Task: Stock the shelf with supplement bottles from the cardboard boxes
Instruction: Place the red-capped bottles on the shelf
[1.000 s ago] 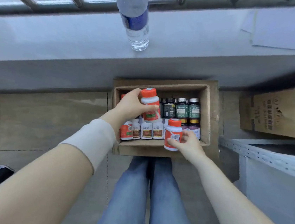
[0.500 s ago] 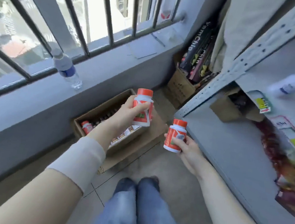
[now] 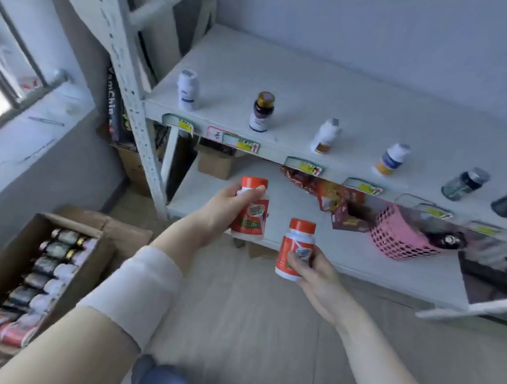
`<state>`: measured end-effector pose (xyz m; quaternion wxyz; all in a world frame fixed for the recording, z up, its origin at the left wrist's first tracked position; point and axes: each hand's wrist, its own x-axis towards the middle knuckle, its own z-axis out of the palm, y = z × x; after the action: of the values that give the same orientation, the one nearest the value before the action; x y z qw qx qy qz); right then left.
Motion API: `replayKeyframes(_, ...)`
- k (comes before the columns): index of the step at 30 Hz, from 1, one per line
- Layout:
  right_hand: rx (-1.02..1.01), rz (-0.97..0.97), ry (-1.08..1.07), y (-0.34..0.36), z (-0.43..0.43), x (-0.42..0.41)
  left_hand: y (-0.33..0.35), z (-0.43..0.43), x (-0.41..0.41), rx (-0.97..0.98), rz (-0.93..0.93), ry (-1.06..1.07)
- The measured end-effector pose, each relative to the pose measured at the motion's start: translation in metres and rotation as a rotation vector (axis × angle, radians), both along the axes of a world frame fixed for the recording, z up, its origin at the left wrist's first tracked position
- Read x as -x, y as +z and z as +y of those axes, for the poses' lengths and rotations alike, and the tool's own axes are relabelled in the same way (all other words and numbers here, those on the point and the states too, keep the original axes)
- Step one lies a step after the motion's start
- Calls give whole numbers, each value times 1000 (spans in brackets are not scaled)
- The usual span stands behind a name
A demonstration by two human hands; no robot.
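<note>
1. Both hands have swung away from the window since half a second ago. Now they hang in front of the shelf (image 3: 321, 82), which fills the view from 12 to 3 o'clock.
2. The cardboard box (image 3: 3, 264) was in the middle of the view then, and now it is at 8 o'clock. It sits on the floor, and the boxed bottles (image 3: 46, 278) lie in rows inside it.
3. The left hand (image 3: 221, 213) is near the middle of the view. Its fingers (image 3: 254, 190) are wrapped tight round the first orange bottle (image 3: 250, 220), which is upright.
4. The right hand (image 3: 318, 278) is at 5 o'clock from the left hand. Its fingers (image 3: 298, 258) are clamped on the second orange bottle (image 3: 295, 244), which has its orange cap on top.
5. Both orange bottles are up in the air, in front of the lower board (image 3: 296, 196).
6. On the top board, bottles stand in a row, well apart. A white bottle (image 3: 188, 89) is at 11 o'clock, and a brown bottle (image 3: 261, 112) is next to it.
7. A pink basket (image 3: 398, 240) sits on the lower board, at 3 o'clock from the hands.
8. A white band (image 3: 133, 295) wraps the left forearm.
</note>
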<state>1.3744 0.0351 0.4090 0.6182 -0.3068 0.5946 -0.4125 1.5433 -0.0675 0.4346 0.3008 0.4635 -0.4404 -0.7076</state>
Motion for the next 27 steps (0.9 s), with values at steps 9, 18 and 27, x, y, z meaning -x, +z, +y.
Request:
replayKeyframes(9, 50, 220, -269, 21, 104, 213, 32, 66, 239, 137, -42, -257)
replayKeyframes(18, 111, 283, -509, 47, 127, 375, 67, 60, 424, 395, -190, -364)
replayKeyframes(27, 156, 459, -483, 85, 48, 548, 86, -21, 599, 519, -232, -413)
